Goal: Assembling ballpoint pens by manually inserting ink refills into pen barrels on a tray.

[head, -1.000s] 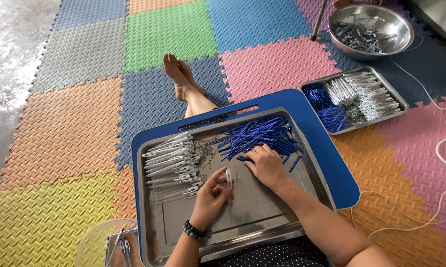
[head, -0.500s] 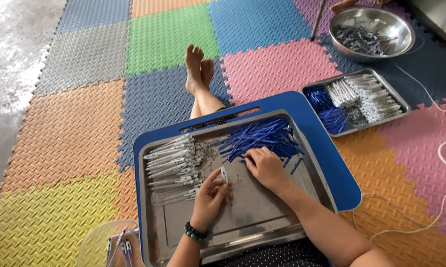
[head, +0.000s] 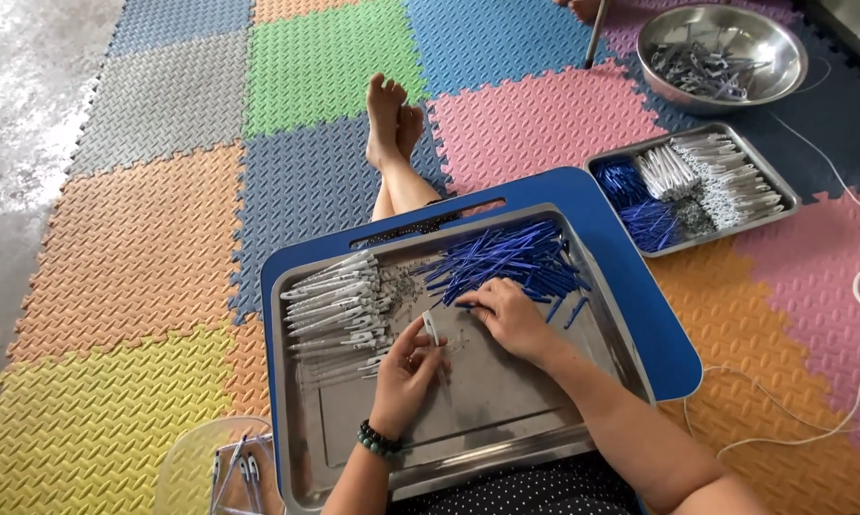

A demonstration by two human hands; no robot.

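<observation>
Your steel tray (head: 506, 434) rests on a blue board (head: 640, 315) across your lap, so a leg shift could tip it and spill the blue rods (head: 506, 262) under your right hand (head: 508, 319), whose spread fingers press them. Your left hand (head: 406, 372) pinches one white barrel (head: 432, 329) just beside it, and a loose grip could drop it; no labels or packages show near either hand.

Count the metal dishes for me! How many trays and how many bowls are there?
Metal trays: 2, the big tray on the lap under both hands and the small tray on the mat.
Round metal bowls: 1.
Total: 3.
</observation>
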